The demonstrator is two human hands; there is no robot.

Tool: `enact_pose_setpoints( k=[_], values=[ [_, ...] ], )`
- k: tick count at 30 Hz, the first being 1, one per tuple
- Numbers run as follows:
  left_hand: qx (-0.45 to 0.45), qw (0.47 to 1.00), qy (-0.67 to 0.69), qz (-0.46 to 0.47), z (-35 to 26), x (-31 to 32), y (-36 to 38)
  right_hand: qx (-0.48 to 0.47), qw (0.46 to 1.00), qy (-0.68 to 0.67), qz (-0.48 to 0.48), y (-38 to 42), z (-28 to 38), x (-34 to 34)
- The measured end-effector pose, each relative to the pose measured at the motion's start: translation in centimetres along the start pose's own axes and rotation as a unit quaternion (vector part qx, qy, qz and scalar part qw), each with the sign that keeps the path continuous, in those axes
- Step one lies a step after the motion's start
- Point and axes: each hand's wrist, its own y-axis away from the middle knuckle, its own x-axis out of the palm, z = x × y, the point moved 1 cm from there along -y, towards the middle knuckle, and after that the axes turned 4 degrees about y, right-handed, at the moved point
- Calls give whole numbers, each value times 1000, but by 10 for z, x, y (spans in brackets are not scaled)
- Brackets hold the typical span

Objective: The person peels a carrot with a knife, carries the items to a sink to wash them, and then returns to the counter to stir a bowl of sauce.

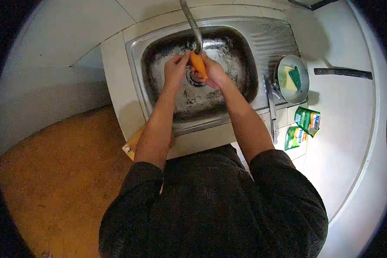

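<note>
Head view: where's the carrot [198, 65]?
"Above centre, just under the tap [194, 26], over the sink [202, 125]. The right hand [214, 73], at its three o'clock, is curled closed around it; the left hand [176, 71], at nine, is half-curled against its upper end, grip unclear."
Any writing?
"At four o'clock, an upper green packet [307, 121] and a lower green packet [295, 138]; letters seem to start 'ma', the rest blurred."
Edges, room?
"Bare basin floor [201, 102] stretches towards six o'clock, reaching the near rim. Knife [272, 112] at four, pan [296, 97] with sponge [289, 79] at three."
</note>
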Motion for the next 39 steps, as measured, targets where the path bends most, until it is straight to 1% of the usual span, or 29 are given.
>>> enact_pose_setpoints(
  k=[1, 3, 4, 5, 6, 8, 9, 10, 11, 12, 13, 14, 15, 16, 18, 19, 21, 22, 23, 24, 25, 27, 28, 29, 30, 32, 34, 36, 39],
  values=[
    [-17, 1000, 16, 18, -2, 2, 2, 1, 1000, -1, -1, 3, 2, 6],
    [-34, 998, 31, 34, -6, 5, 8, -18, 998, -19, -55, 7, 7, 19],
    [-5, 999, 36, 31, -8, 7, 11, -17, 998, -19, -55, 7, 8, 17],
    [24, 999, 40, 28, -10, 8, 13, -12, 999, -21, -29, 7, 8, 14],
    [23, 999, 40, 28, -6, 6, 10, -7, 1000, -23, -4, 7, 9, 10],
    [78, 992, 88, 48, 3, -4, 0, -8, 1000, -29, -6, 4, 6, -4],
    [79, 992, 89, 47, 3, -7, 0, -11, 999, -36, -7, 5, 8, -3],
    [97, 992, 79, 14, 2, -11, -1, -10, 999, -35, -5, 7, 10, -2],
    [115, 991, 68, -20, 2, -13, -1, -30, 999, 21, -39, 10, 10, -1],
    [115, 991, 69, -21, 2, -13, 0, -50, 993, 77, -74, 13, 12, 1],
    [110, 989, 86, -39, 3, -13, 0, -49, 993, 77, -74, 12, 10, 0],
    [106, 987, 104, -58, 4, -14, 1, -76, 988, 105, -87, 11, 7, 0],
    [106, 987, 104, -58, 2, -13, 4, -104, 981, 133, -100, 8, 5, 1],
    [107, 985, 120, -63, -1, -13, 8, -104, 981, 133, -99, 5, 2, 1],
    [109, 982, 137, -69, -3, -14, 13, -182, 950, 219, -129, -1, -2, 2],
    [112, 980, 146, -77, -3, -14, 14, -182, 950, 219, -128, -4, -5, 1],
    [116, 977, 155, -87, -5, -17, 16, -217, 938, 229, -141, -8, -8, 0],
    [135, 977, 144, -78, -6, -19, 18, -217, 939, 229, -139, -10, -9, -2],
    [154, 977, 132, -70, -7, -21, 20, -208, 928, 275, -142, -11, -8, -5],
    [154, 977, 131, -70, -9, -21, 22, -198, 915, 320, -145, -8, -5, 0],
    [146, 979, 116, -81, -11, -21, 25, -197, 915, 320, -145, -6, -1, 4],
    [135, 982, 100, -91, -12, -22, 29, -149, 917, 327, -173, 0, 6, 10],
    [144, 984, 78, -70, -12, -25, 30, -148, 917, 327, -173, -4, 2, 4],
    [151, 986, 57, -49, -13, -26, 30, -156, 931, 287, -165, -10, -3, -4],
    [150, 986, 57, -50, -11, -29, 30, -164, 942, 247, -157, -12, -6, -6],
    [168, 985, 2, -44, -8, -32, 30, -173, 948, 221, -147, -13, -10, -9],
    [161, 986, 15, -45, -9, -33, 33, -181, 954, 195, -136, -12, -11, -6],
    [156, 986, 28, -46, -11, -34, 35, -170, 971, 126, -109, -10, -9, -4],
    [142, 988, 26, -47, -13, -34, 37, -161, 970, 132, -125, -7, -6, 0]
  ],
)
